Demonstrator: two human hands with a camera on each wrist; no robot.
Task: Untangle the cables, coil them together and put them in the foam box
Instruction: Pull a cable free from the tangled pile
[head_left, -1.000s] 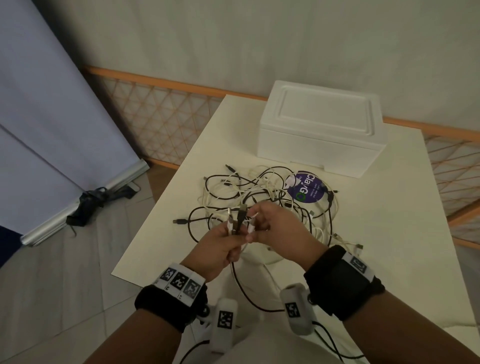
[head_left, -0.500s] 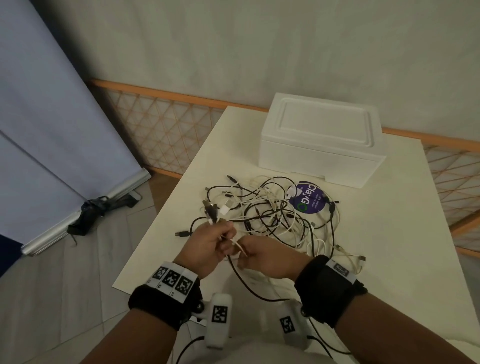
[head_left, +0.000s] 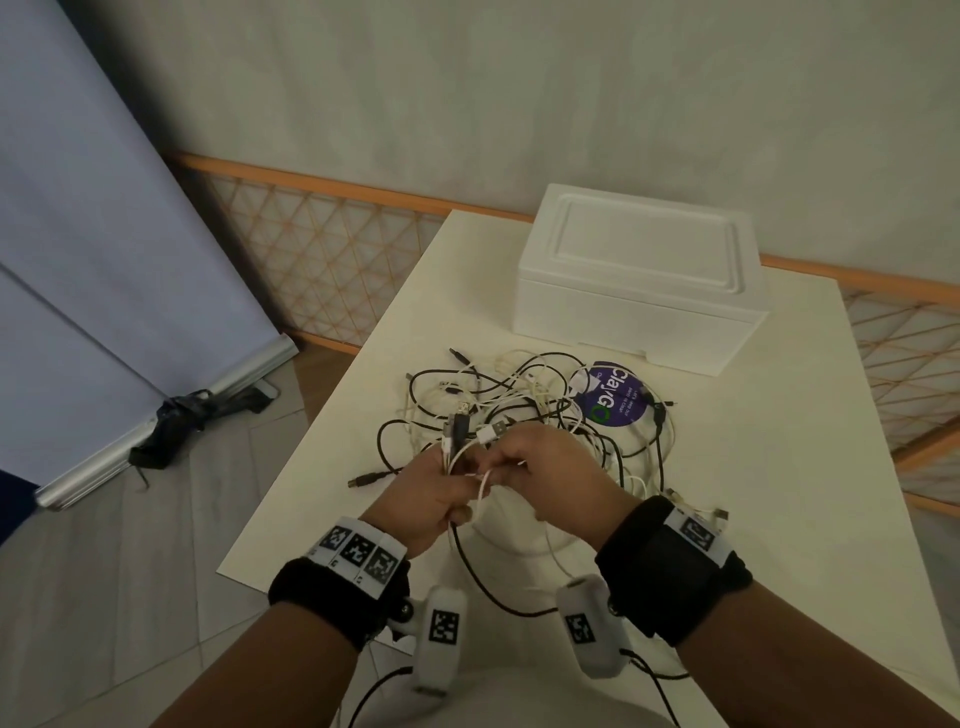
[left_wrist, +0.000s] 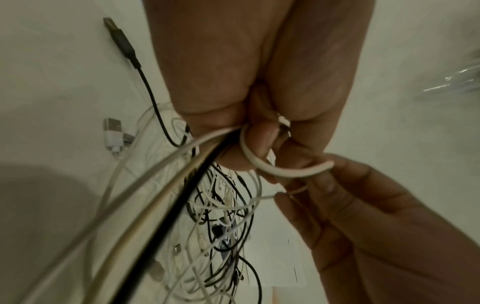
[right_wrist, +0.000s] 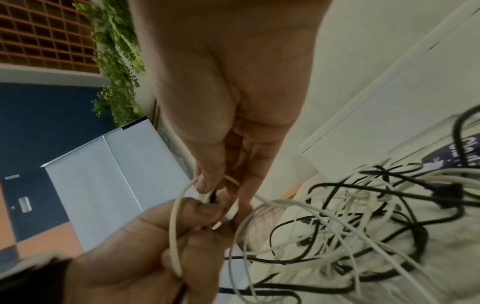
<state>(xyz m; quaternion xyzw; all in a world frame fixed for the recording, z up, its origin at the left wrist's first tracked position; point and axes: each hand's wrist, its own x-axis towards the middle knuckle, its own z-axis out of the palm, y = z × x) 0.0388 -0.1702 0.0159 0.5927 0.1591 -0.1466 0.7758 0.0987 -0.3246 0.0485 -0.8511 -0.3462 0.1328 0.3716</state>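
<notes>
A tangle of black and white cables (head_left: 540, 410) lies in the middle of the white table (head_left: 779, 519). My left hand (head_left: 431, 493) grips a bundle of cable ends, their USB plugs (head_left: 460, 423) sticking up above the fist. My right hand (head_left: 540, 478) pinches a white cable (left_wrist: 275, 170) that loops from the left fist. The same white cable (right_wrist: 176, 226) arcs between both hands in the right wrist view. The white foam box (head_left: 639, 280) stands behind the heap with its lid on.
A round purple disc (head_left: 613, 397) with white lettering lies under the cables by the box. A lone black plug (head_left: 363, 479) lies near the table's left edge. A lattice fence (head_left: 322, 249) and a leaning grey panel (head_left: 104, 260) stand to the left.
Both hands have risen and come together over the near side of the heap. The plug bundle in the left hand has swung from the left towards the centre.
</notes>
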